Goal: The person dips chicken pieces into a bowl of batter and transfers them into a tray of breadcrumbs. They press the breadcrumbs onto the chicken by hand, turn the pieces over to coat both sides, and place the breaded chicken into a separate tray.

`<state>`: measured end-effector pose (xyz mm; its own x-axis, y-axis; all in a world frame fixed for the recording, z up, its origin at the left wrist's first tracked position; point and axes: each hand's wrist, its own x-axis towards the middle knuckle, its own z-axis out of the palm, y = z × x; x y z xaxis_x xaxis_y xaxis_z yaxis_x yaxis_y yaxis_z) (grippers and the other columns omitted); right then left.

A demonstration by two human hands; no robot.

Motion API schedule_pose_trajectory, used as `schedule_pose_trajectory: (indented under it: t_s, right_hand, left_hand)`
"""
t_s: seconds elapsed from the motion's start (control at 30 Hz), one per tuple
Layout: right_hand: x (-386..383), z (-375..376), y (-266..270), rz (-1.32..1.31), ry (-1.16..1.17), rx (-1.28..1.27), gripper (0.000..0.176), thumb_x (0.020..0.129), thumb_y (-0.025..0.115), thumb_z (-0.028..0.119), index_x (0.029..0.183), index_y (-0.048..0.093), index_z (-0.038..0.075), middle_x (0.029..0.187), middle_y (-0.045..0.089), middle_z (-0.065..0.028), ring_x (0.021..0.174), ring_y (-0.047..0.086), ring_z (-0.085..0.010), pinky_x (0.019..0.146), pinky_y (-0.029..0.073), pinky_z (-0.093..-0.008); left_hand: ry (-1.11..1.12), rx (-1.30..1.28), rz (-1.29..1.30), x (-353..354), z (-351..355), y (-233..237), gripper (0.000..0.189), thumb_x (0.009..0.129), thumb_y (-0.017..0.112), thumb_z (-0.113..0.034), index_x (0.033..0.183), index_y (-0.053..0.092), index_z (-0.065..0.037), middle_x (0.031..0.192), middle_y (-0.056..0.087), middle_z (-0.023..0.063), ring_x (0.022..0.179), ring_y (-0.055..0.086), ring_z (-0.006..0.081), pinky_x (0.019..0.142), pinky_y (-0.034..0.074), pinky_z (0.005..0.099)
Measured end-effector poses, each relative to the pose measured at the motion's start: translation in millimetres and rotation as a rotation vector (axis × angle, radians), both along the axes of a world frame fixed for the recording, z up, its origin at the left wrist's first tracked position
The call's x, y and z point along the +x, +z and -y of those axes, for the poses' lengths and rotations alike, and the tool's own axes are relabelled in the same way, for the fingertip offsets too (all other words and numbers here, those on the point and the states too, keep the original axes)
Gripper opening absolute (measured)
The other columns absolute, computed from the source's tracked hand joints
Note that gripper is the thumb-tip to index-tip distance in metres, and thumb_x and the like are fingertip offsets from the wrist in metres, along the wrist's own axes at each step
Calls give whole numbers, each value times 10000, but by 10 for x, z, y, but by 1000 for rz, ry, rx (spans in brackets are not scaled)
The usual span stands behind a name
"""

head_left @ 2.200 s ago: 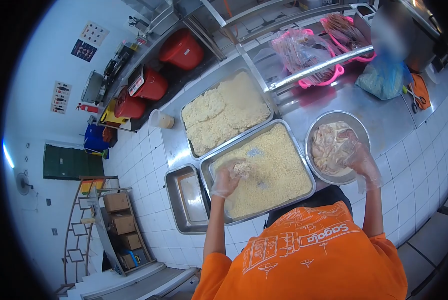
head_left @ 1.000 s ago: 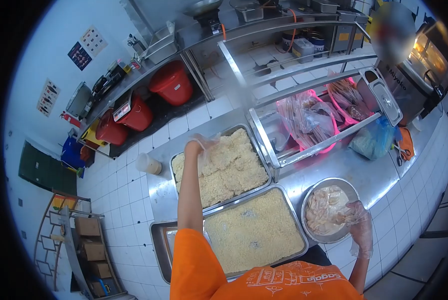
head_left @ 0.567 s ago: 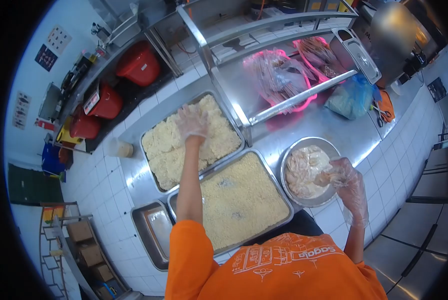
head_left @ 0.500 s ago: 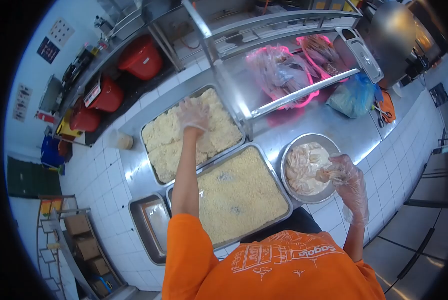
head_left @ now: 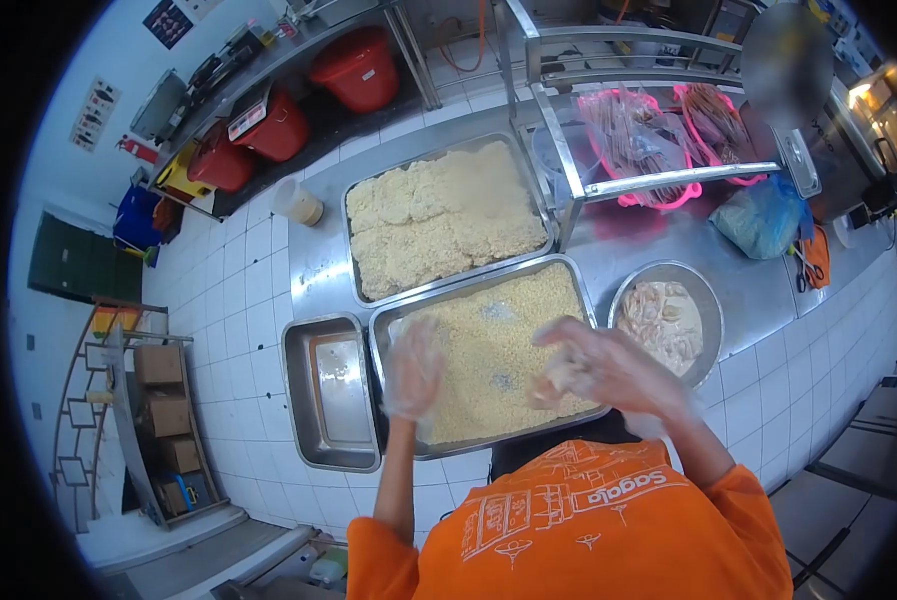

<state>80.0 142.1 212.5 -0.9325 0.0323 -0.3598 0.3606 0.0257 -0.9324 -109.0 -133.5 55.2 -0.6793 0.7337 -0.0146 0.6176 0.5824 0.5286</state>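
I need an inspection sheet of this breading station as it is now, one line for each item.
Surface: steel counter set among white tiles.
Job's things: crumb tray in front; tray of breaded pieces behind it; steel bowl of pale raw meat on the right; small pan on the left.
Clutter: plastic cup, blue bag, scissors, bagged skewers in pink baskets.
Hands: gloved left hand open over the crumbs; gloved right hand closed on a pale piece, blurred.
Cables: orange cable behind the shelf.
Surroundings: red buckets, cardboard boxes on a rack, another person far right.
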Motion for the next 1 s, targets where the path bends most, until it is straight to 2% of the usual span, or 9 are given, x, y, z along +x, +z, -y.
schedule_pose_trajectory:
  t_s: [0.13, 0.27, 0.33, 0.37, 0.47, 0.53, 0.6, 0.67, 1.0]
  right_hand:
    - [-327, -63, -1467, -39, -9, 334, 374, 928, 628, 34, 1286, 522, 53, 904, 672, -94, 822, 653, -204, 775, 529, -367]
    - [-405, -104, -1483, -186, -48, 626, 342, 946, 604, 12, 1276, 517, 37, 911, 662, -114, 832, 631, -201, 794, 522, -354]
    - [-425, -116, -1456, -194, -13, 419, 405, 924, 636, 31, 1305, 500, 40, 983, 673, -180, 876, 656, -323, 822, 524, -410]
    - [-448, -135, -1442, -203, -1, 320, 437, 913, 651, 40, 1320, 492, 41, 1020, 678, -213, 897, 669, -385, 836, 526, -438]
    - [-503, -57, -1978, -181, 15, 529, 367, 933, 642, 1, 1278, 528, 48, 939, 634, -99, 886, 632, -175, 812, 518, -338]
    - [-533, -158, -2047, -20, -293, -188, 404, 923, 666, 3, 1296, 523, 59, 979, 641, -85, 943, 653, -167, 824, 525, -325]
    - [-479, -278, -1964, -21, -372, -265, 430, 914, 694, 21, 1307, 524, 69, 1032, 638, -70, 997, 662, -158, 845, 529, -309]
    - [-346, -327, -1085, -174, -227, 308, 448, 907, 726, 54, 1309, 530, 78, 1100, 625, -54, 1049, 661, -147, 877, 530, -290]
    - [870, -956, -742, -164, -635, 416, 598, 803, 784, 15, 1341, 536, 97, 1293, 585, -58, 1146, 575, -167, 1005, 485, -318]
  left_hand:
    - [14, -398, -70, 768, 190, -187, 1264, 703, 602, -856, 1624, 182, -100, 1657, 52, 302, 1534, 8, 492, 1209, 2, 650]
    - [-69, -446, -126, 804, 122, -219, 1432, 569, 596, -946, 1633, 137, -105, 1646, -20, 337, 1532, -61, 496, 1188, -72, 664]
    - [-117, -419, -185, 687, 9, -315, 1445, 554, 589, -958, 1632, 146, -105, 1654, 1, 323, 1536, -53, 487, 1193, -72, 654]
    - [-143, -329, -172, 602, -38, -385, 1444, 550, 598, -950, 1633, 148, -106, 1655, 8, 321, 1539, -40, 482, 1200, -66, 643]
    - [-223, -130, -136, 387, -151, -557, 1437, 537, 636, -910, 1632, 163, -108, 1662, 32, 300, 1548, 8, 456, 1223, -39, 597]
    - [-273, -75, -127, 239, -301, -576, 1426, 525, 676, -864, 1629, 181, -110, 1674, 55, 267, 1556, 52, 424, 1244, -9, 550]
    - [-337, -53, -98, 174, -414, -584, 1383, 520, 729, -790, 1619, 225, -117, 1665, 150, 231, 1546, 129, 394, 1254, 47, 511]
    - [-366, -56, -16, 143, -499, -558, 1314, 515, 781, -708, 1590, 294, -130, 1641, 251, 191, 1527, 204, 370, 1250, 120, 485]
    - [-168, -6, 147, 154, -478, -840, 713, 594, 850, -411, 1213, 674, -103, 1175, 698, 178, 1060, 681, 363, 933, 556, 408]
